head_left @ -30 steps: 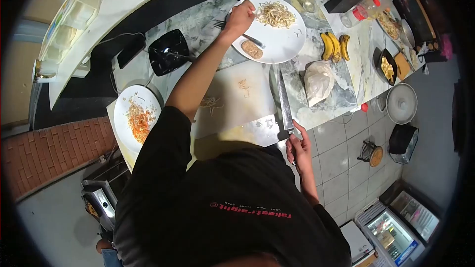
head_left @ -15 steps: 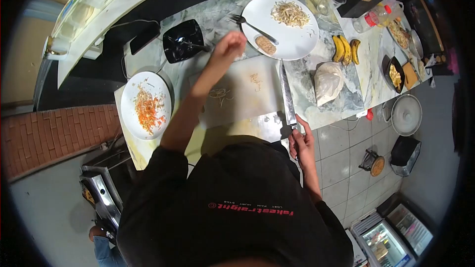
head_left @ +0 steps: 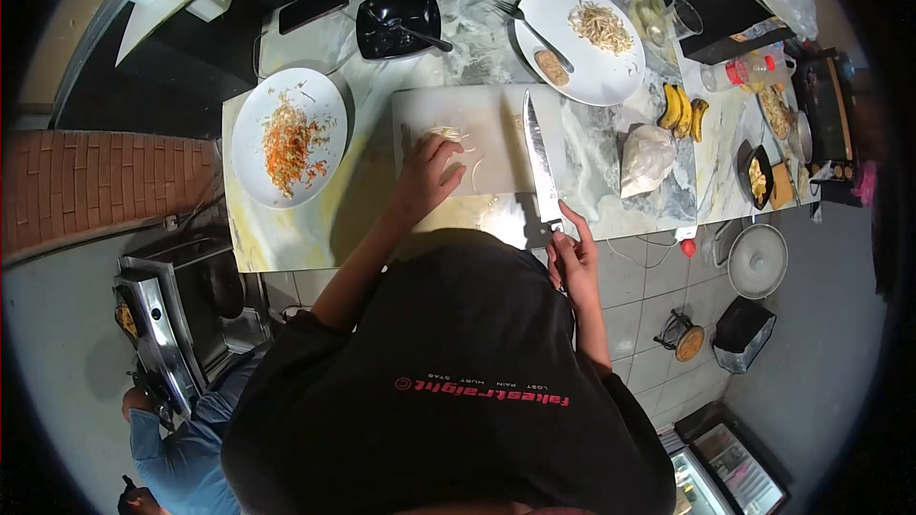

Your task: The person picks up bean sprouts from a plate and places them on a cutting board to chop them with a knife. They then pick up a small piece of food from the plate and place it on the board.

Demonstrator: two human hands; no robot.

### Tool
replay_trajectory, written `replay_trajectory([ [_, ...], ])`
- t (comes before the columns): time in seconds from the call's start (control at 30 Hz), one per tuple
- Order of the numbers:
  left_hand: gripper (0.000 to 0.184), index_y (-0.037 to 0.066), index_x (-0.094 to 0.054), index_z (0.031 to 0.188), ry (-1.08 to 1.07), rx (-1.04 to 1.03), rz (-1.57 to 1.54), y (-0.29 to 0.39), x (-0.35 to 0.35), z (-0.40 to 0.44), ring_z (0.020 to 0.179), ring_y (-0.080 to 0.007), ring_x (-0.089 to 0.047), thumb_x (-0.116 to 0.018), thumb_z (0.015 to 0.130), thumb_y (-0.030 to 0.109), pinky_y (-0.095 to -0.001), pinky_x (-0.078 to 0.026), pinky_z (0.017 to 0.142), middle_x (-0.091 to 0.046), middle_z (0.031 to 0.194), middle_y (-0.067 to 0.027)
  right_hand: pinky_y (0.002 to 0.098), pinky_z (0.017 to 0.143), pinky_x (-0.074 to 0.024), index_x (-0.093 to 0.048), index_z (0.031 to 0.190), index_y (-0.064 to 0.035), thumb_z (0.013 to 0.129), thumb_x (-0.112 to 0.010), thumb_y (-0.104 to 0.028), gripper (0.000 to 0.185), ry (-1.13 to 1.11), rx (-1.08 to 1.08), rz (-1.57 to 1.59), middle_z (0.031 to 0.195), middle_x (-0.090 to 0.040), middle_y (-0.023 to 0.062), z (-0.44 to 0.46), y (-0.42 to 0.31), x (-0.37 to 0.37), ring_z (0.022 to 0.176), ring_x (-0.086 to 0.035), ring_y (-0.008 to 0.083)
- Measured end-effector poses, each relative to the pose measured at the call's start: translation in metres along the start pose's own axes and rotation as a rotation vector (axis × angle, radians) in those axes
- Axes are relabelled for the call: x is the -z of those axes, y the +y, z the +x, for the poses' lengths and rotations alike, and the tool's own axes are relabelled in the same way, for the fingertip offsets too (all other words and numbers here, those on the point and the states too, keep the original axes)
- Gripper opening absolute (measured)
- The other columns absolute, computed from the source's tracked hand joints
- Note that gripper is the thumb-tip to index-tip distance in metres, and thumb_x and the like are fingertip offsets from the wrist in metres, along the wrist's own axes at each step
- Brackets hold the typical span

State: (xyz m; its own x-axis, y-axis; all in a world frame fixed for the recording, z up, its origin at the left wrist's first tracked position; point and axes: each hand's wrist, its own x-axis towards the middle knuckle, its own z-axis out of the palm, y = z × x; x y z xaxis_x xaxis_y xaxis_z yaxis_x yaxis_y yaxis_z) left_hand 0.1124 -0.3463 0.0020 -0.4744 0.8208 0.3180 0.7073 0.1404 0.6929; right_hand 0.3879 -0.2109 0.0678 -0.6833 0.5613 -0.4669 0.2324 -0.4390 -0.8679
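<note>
My left hand (head_left: 429, 176) rests on the white cutting board (head_left: 496, 105), its bent fingertips on a small bunch of bean sprouts (head_left: 444, 132). A few loose strands lie beside the thumb. At the board's right side, my right hand (head_left: 576, 257) grips the handle of a large kitchen knife (head_left: 540, 157), whose blade points away from me. Behind the board on the right, a white plate (head_left: 592, 62) bears a heap of sprouts, a brownish oblong piece of food (head_left: 551, 68) and a fork (head_left: 544, 33).
Shredded orange and pale vegetables (head_left: 291, 148) fill an oval plate (head_left: 246, 157) on the left. A black bowl (head_left: 377, 14) with a spoon stands behind. Bananas (head_left: 679, 110) and a white plastic bag (head_left: 647, 160) lie right. Another person (head_left: 181, 448) is at lower left.
My left hand has come down from near the sprout plate onto the sprouts on the board. The right hand still holds the knife. The whole view has shifted, and more of the other person shows.
</note>
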Motion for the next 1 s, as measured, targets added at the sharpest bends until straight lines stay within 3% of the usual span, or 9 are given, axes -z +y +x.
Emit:
replay_trajectory([
  [0.4,0.017,0.008,-0.065,0.089,-0.037,0.059,0.183,0.014,-0.032,-0.003,0.099,-0.0300,-0.060,-0.076,0.086,0.020,-0.0436,-0.048,0.091,-0.062,0.096,-0.0074,0.0209,0.039,-0.0314,-0.046,0.155,-0.0180,0.105,-0.052,-0.005,0.051,0.031,-0.042,0.019,0.070,-0.053,-0.0009,-0.016,0.009,0.005,0.045,-0.039,0.0039],
  [0.5,0.015,0.009,-0.065,0.087,-0.012,0.024,0.203,0.006,-0.048,0.009,0.097,-0.0304,-0.061,-0.076,0.085,0.019,-0.0444,-0.049,0.090,-0.063,0.093,-0.0075,0.0237,0.043,-0.0369,-0.052,0.151,-0.0171,0.104,-0.054,-0.004,0.049,0.053,-0.010,-0.145,0.070,-0.057,0.0013,-0.010,0.020,0.012,0.045,-0.043,0.0074],
  [0.57,0.014,0.008,-0.065,0.086,-0.013,0.040,0.199,0.006,-0.055,0.018,0.095,-0.0316,-0.062,-0.076,0.085,0.015,-0.0450,-0.049,0.087,-0.063,0.092,-0.0082,0.0245,0.049,-0.0325,-0.056,0.149,-0.0177,0.104,-0.058,-0.007,0.046,0.137,0.260,-0.555,0.067,-0.053,0.0003,-0.003,0.031,0.014,0.052,-0.037,0.0068],
  [0.6,0.013,0.008,-0.065,0.085,0.025,0.035,0.223,0.008,-0.058,0.023,0.094,-0.0318,-0.063,-0.076,0.084,0.014,-0.0449,-0.050,0.086,-0.063,0.092,-0.0082,0.0245,0.049,-0.0325,-0.056,0.149,-0.0177,0.104,-0.058,-0.007,0.046,0.140,0.256,-0.552,0.067,-0.053,0.0003,-0.004,0.025,0.012,0.052,-0.037,0.0068],
  [0.7,0.012,0.009,-0.064,0.085,0.092,0.016,0.242,0.008,-0.064,0.027,0.092,-0.0318,-0.063,-0.075,0.084,0.013,-0.0447,-0.050,0.084,-0.063,0.091,-0.0082,0.0271,0.056,-0.0392,-0.061,0.144,-0.0160,0.102,-0.060,-0.005,0.044,0.169,0.218,-0.790,0.077,-0.067,0.0092,-0.005,0.009,0.006,0.056,-0.044,0.0139],
  [0.77,0.011,0.009,-0.064,0.086,0.114,0.003,0.231,0.007,-0.069,0.026,0.092,-0.0318,-0.063,-0.075,0.084,0.012,-0.0445,-0.050,0.083,-0.063,0.091,-0.0083,0.0327,0.066,-0.0501,-0.062,0.142,-0.0138,0.099,-0.062,-0.003,0.045,0.206,0.436,-0.840,0.099,-0.074,0.0193,-0.003,0.018,0.008,0.065,-0.060,0.0243],
  [0.8,0.011,0.009,-0.064,0.087,0.112,0.009,0.237,0.010,-0.068,0.027,0.092,-0.0319,-0.064,-0.075,0.084,0.012,-0.0445,-0.051,0.083,-0.063,0.091,-0.0081,0.0327,0.066,-0.0501,-0.062,0.142,-0.0138,0.099,-0.062,-0.003,0.045,0.214,0.432,-0.841,0.099,-0.074,0.0193,-0.004,0.018,0.009,0.065,-0.060,0.0243],
  [0.87,0.011,0.009,-0.064,0.088,0.107,0.020,0.242,0.015,-0.067,0.028,0.091,-0.0319,-0.064,-0.075,0.084,0.012,-0.0445,-0.051,0.082,-0.063,0.091,-0.0080,0.0381,0.081,-0.0555,-0.062,0.142,-0.0140,0.097,-0.062,0.000,0.048,0.203,0.494,-0.857,0.117,-0.072,0.0234,-0.004,0.019,0.009,0.087,-0.071,0.0353],
  [1.0,0.011,0.009,-0.064,0.090,0.094,0.066,0.213,0.022,-0.063,0.027,0.088,-0.0319,-0.066,-0.074,0.085,0.011,-0.0435,-0.053,0.079,-0.064,0.091,-0.0083,0.0411,0.087,-0.0562,-0.062,0.142,-0.0138,0.095,-0.062,0.002,0.050,0.140,0.379,-0.879,0.119,-0.071,0.0231,-0.006,0.010,0.008,0.103,-0.072,0.0387],
])
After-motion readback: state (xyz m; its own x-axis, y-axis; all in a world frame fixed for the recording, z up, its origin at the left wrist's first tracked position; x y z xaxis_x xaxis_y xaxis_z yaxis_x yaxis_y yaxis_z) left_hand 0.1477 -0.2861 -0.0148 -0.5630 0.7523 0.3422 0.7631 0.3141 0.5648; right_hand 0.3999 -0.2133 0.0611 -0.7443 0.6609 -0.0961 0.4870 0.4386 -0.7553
